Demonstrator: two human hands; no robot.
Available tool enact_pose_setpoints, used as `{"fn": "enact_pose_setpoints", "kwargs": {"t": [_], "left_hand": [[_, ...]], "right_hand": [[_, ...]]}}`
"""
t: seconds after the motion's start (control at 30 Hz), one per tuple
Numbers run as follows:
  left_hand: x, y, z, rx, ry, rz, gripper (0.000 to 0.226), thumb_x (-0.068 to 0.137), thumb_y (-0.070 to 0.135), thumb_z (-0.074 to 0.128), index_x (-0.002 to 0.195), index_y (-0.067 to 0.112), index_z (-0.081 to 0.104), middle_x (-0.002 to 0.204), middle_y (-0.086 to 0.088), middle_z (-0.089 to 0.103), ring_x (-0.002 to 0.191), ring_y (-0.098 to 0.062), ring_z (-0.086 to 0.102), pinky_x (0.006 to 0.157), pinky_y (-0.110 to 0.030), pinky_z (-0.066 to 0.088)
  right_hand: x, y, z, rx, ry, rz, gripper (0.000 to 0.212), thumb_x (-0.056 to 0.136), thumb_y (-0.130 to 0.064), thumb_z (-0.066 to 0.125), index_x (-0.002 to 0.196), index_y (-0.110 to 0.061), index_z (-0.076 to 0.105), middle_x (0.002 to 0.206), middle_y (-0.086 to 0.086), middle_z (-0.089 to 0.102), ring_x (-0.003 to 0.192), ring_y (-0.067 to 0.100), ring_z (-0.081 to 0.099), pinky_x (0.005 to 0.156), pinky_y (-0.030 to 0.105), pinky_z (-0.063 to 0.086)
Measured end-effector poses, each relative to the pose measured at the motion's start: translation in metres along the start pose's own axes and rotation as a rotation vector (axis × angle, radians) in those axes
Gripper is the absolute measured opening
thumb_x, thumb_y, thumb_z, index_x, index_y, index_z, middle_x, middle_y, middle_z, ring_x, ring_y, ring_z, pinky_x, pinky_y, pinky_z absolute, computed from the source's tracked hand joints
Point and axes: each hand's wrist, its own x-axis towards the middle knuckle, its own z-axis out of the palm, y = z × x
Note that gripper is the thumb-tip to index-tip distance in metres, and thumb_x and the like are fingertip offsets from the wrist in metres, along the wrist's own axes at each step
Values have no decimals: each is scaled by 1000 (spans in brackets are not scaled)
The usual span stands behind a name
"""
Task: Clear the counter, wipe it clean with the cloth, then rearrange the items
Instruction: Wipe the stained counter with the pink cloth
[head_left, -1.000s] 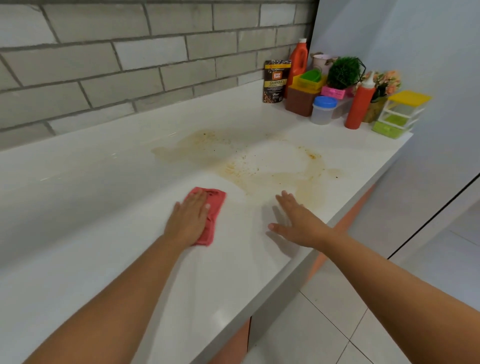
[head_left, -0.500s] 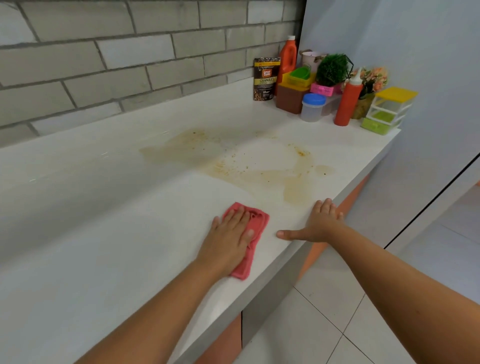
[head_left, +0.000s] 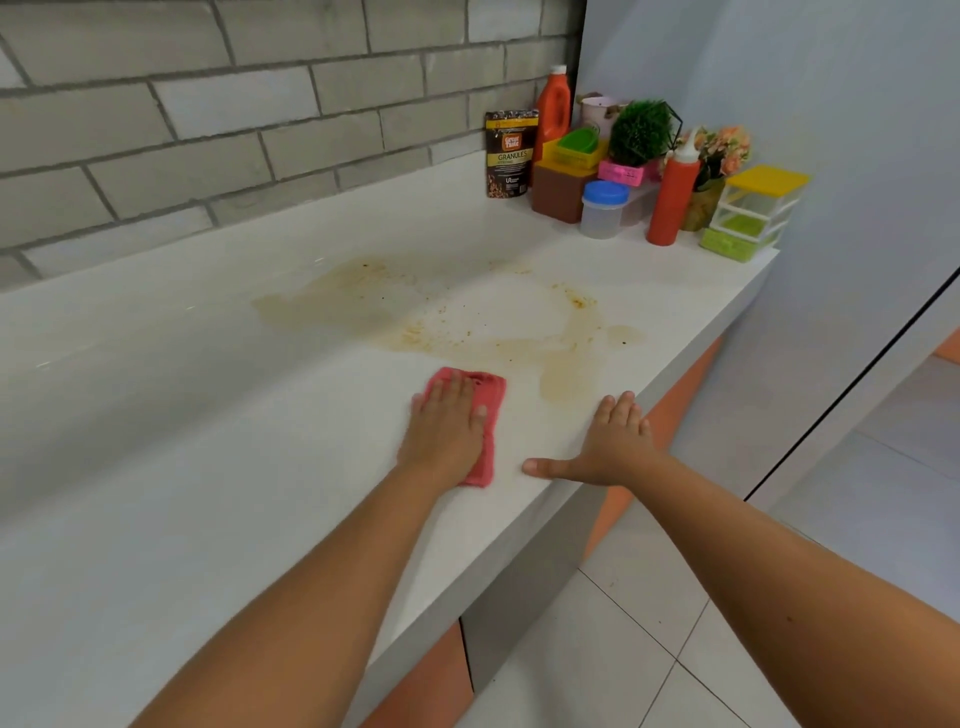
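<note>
Pressing flat on the red cloth (head_left: 489, 391), the left hand (head_left: 447, 431) is lying with its fingers straight and spread over the fabric, not curling round it. The cloth is sitting on the white counter (head_left: 208, 415) near the front edge, just short of the brown spill (head_left: 519, 335) that is spreading across the middle of the top. The right hand (head_left: 615, 447) is resting palm down at the counter's front edge, fingers straight, thumb stretching out sideways toward the cloth, holding nothing. In the far corner things are standing crowded together: a pouch of granules (head_left: 510, 153), an orange bottle (head_left: 553, 111), a red squeeze bottle (head_left: 672, 200), a blue-lidded jar (head_left: 602, 209), a green plant (head_left: 641, 132) and a little stack of drawers (head_left: 750, 213).
</note>
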Motion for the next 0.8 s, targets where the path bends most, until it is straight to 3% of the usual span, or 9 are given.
{"fn": "enact_pose_setpoints", "kwargs": {"t": [0.1,0.17,0.33,0.47,0.53,0.67,0.73,0.8], "left_hand": [[-52,6,4,-2,-51,151,51,101,37,11,149,22,-1,152,10,-13,143,-9,-10,112,-32,-10],[-67,-17,0,21,-13,144,50,101,39,12,149,26,0,149,14,-14,141,-3,-9,111,-32,-11],[-19,-71,-21,12,88,-229,51,102,27,19,149,11,15,158,-5,10,145,-18,9,116,-43,4],[19,-35,-14,47,133,-372,53,101,28,17,148,4,16,156,-13,14,144,-28,11,117,-42,8],[24,-2,-5,34,118,-294,53,101,29,16,148,4,16,156,-13,14,144,-29,11,118,-40,8],[-7,50,12,-17,28,42,52,102,33,13,149,12,8,158,-6,4,146,-20,2,116,-35,0],[-30,47,15,-32,-41,162,51,102,35,13,149,19,5,157,3,-4,145,-13,-4,115,-33,-4],[-40,25,12,16,-43,170,50,102,35,13,149,24,5,156,8,-5,145,-9,-3,115,-35,-4]], "right_hand": [[1,9,-3,-55,-18,-52,145,53,-90,47,143,1,-21,151,22,-26,142,34,-20,117,47,-5],[1,16,-7,-89,-37,-95,142,56,-89,46,144,-1,-20,152,21,-25,142,34,-19,118,48,-4],[2,23,-7,-116,-37,-148,140,58,-87,49,145,-1,-19,153,20,-24,143,34,-19,118,48,-2],[2,21,-4,-142,-33,-147,144,56,-86,54,143,0,-22,151,22,-26,142,35,-21,117,47,-5],[2,23,-6,-131,-48,-163,143,57,-84,55,143,0,-23,151,22,-26,141,35,-22,118,47,-5],[4,31,-12,-141,-71,-206,139,60,-82,55,144,-1,-21,152,21,-26,142,34,-20,118,48,-4],[4,35,-13,-158,-71,-227,137,62,-80,56,145,-2,-20,152,20,-25,143,33,-19,118,47,-4],[4,38,-13,-173,-59,-248,136,62,-79,57,145,-3,-19,153,18,-24,143,33,-19,118,47,-4]]}}
